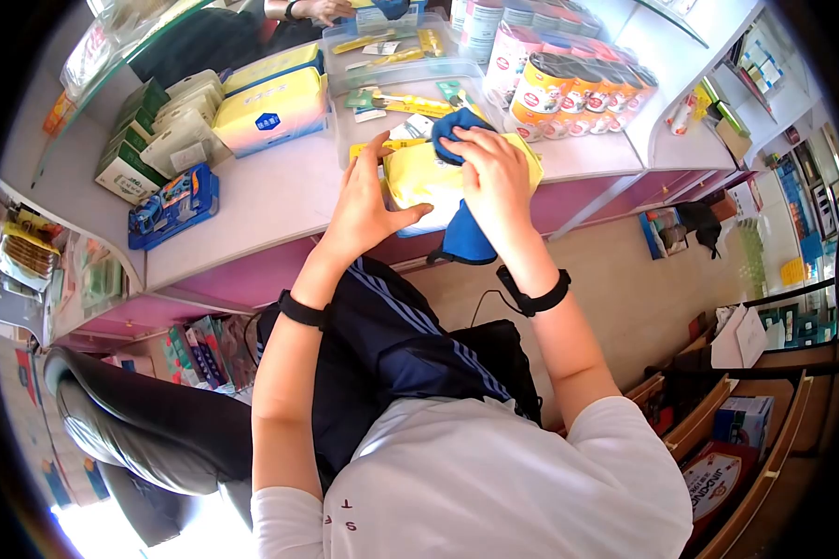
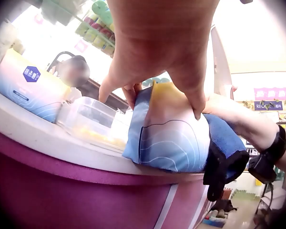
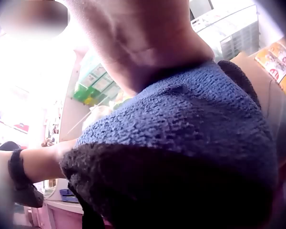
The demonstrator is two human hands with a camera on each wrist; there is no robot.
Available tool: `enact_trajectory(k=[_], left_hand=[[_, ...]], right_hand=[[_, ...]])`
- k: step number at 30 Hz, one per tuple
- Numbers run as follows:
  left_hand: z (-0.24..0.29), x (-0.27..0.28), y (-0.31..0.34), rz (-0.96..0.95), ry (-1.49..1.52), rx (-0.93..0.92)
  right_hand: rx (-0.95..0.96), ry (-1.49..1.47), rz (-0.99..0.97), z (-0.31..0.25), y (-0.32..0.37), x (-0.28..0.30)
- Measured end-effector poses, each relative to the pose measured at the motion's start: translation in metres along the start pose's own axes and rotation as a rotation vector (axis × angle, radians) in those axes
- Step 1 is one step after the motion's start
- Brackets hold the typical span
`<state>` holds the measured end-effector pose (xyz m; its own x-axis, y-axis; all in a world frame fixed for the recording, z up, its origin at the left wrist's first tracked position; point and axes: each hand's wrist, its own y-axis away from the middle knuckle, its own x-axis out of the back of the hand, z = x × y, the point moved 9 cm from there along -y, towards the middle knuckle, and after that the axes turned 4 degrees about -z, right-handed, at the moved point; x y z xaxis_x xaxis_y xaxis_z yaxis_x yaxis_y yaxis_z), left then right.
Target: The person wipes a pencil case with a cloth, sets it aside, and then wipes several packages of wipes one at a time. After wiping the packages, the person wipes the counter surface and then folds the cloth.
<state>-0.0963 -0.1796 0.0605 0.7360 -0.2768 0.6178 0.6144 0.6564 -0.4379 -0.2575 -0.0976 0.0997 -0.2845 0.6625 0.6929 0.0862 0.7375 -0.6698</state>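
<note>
A yellow and pale blue soft package lies at the front edge of the white counter. My left hand grips its left end, the thumb on the near face and the fingers behind the far edge. On top of the package my right hand holds a blue cloth. The cloth's loose end hangs over the counter edge. In the right wrist view the blue cloth fills the frame under my right hand. Its dark edge shows in the left wrist view as the blue cloth.
Clear plastic bins with small packets stand behind the package. Printed cans are at the back right. Wipe packs and green boxes sit at the left, and a blue item lies near the edge. A black chair stands lower left.
</note>
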Motion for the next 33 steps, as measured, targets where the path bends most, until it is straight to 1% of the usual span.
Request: enact_trajectory(k=[2, 5, 8, 11, 13, 15, 17, 18, 21, 22, 23, 24, 26, 28, 29, 30, 31, 32, 33], left_hand=[[0.001, 0.0, 0.0, -0.007, -0.01, 0.005], [0.004, 0.0, 0.0, -0.01, -0.026, 0.005], [0.006, 0.0, 0.001, -0.011, -0.031, -0.003], [0.006, -0.002, 0.002, -0.011, -0.038, -0.022], [0.009, 0.0, 0.004, -0.002, -0.048, -0.038], [0.009, 0.0, 0.004, -0.02, -0.054, -0.017], [0.008, 0.0, 0.008, -0.013, -0.053, -0.032], [0.008, -0.001, 0.008, -0.011, -0.053, -0.047], [0.005, -0.002, 0.01, -0.008, -0.06, -0.054], [0.005, -0.002, 0.01, -0.004, -0.057, -0.048], [0.004, -0.002, 0.01, -0.007, -0.064, -0.041], [0.004, -0.002, 0.009, -0.014, -0.071, -0.04], [0.004, -0.002, 0.009, -0.003, -0.065, -0.049], [0.005, -0.002, 0.009, 0.004, -0.06, -0.059], [0.006, -0.002, 0.009, 0.011, -0.036, -0.064], [0.007, 0.0, 0.008, 0.018, -0.013, -0.068], [-0.001, -0.005, 0.009, 0.016, -0.015, -0.068], [-0.024, -0.013, 0.01, 0.008, 0.034, -0.006], [-0.035, -0.014, 0.01, 0.001, 0.08, 0.056]], right_hand=[[-0.034, 0.061, 0.01, 0.014, 0.004, 0.008], [-0.078, 0.074, -0.002, 0.031, 0.009, 0.016], [-0.081, 0.125, 0.007, 0.041, 0.013, 0.028], [-0.12, 0.066, 0.038, 0.064, 0.019, 0.037], [-0.203, 0.041, 0.116, 0.076, 0.025, 0.053], [-0.348, 0.003, 0.047, 0.121, 0.039, 0.053], [-0.413, -0.019, 0.105, 0.152, 0.055, 0.064], [-0.402, -0.017, 0.154, 0.157, 0.062, 0.074], [-0.441, -0.032, 0.187, 0.166, 0.075, 0.093], [-0.438, -0.032, 0.181, 0.154, 0.07, 0.097], [-0.348, -0.045, 0.182, 0.135, 0.06, 0.101], [-0.262, -0.057, 0.189, 0.109, 0.048, 0.106], [-0.16, -0.053, 0.16, 0.046, 0.025, 0.103], [-0.012, -0.057, 0.112, -0.007, 0.007, 0.08], [0.045, -0.109, 0.046, -0.032, 0.001, 0.062], [0.103, -0.218, -0.008, -0.047, 0.0, 0.033], [0.137, -0.26, -0.076, -0.064, 0.001, 0.007], [0.144, -0.242, -0.088, -0.073, 0.008, -0.021], [0.174, -0.12, -0.014, -0.086, 0.007, -0.027]])
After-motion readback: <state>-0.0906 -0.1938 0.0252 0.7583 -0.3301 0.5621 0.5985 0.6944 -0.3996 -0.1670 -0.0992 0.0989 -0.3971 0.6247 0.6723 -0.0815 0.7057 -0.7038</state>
